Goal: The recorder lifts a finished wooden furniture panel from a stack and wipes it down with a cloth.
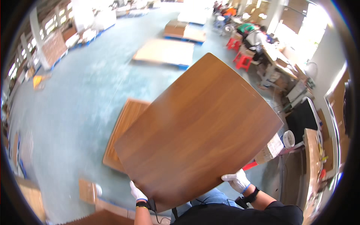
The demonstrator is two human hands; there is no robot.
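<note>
A large brown wood-grain board (198, 135) with a slightly curved far edge is held up at a slant before me. My left hand (138, 192), in a white glove, grips its near left edge; those fingers are mostly hidden behind the board. At the near right edge, my gloved right hand (237, 180) is closed on the board, thumb against its rim and the other fingers partly hidden underneath. Behind the board's left side, a stack of similar wood-grain boards (120, 126) shows in part.
Low pallets with a flat tan sheet (165, 51) and a brown carton (175, 28) stand ahead. Red stools (243, 60) and seated people at a workbench (279, 63) are at the far right. A white bucket (288, 138) stands near my right; a small carton (87, 190) lies left.
</note>
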